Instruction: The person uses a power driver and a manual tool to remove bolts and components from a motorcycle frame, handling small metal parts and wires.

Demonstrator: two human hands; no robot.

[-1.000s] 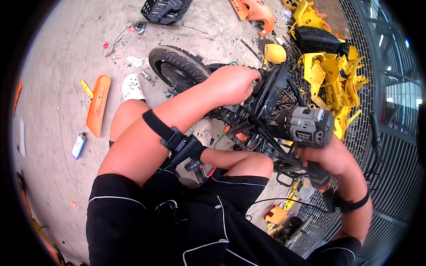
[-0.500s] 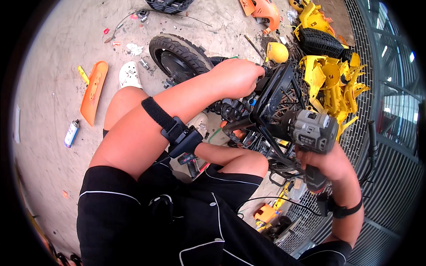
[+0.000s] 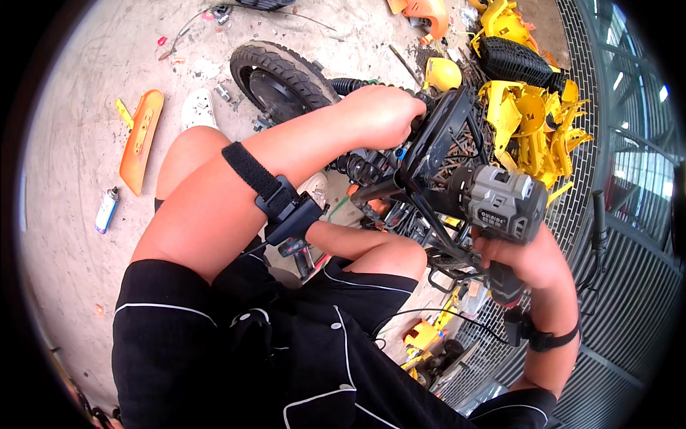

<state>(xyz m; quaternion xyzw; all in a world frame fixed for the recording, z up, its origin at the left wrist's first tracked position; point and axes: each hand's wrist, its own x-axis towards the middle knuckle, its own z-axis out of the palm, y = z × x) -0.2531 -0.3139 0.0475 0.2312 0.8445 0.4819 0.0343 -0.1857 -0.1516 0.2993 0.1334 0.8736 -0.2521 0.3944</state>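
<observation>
My right hand is closed around the handle of a grey and black cordless drill. Its chuck end points left into a black metal vehicle frame, where the tip is hidden. Across from it, my left hand is closed at the far side of the frame, near dark parts; its fingertips and whatever they grip are out of sight. A black wheel with a knobbly tyre is joined to the vehicle, beyond my left forearm. A coil shock absorber sits below my left wrist.
Yellow plastic body panels are heaped at the right, beside a black tyre. On the concrete floor lie an orange fender, a spray can and small scraps. Another power drill rests near my knee. Handlebars stand at the right.
The whole view has shifted slightly, so floor items sit a little farther left. Both hands keep their places at the frame, and the drill remains in my right hand.
</observation>
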